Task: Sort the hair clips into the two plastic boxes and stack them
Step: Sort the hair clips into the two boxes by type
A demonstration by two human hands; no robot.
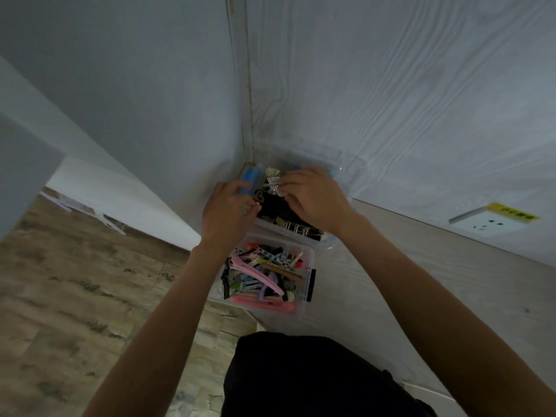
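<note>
Two clear plastic boxes stand on a pale table, pushed into the wall corner. The near box (305,302) holds several colourful flat hair clips (261,278) in pink, blue and purple. The far box (331,239), with a blue latch (251,177) at its left, holds several dark claw clips (276,210). My left hand (225,213) rests over the far box's left edge, fingers curled by a dark clip. Over the same box, my right hand (316,197) pinches a white patterned clip (273,183).
The pale wood table (421,281) runs to the right along the wall. A white wall socket (487,222) with a yellow label sits on the right wall. Stone-pattern floor (75,296) lies below on the left. My dark clothing (301,377) fills the bottom centre.
</note>
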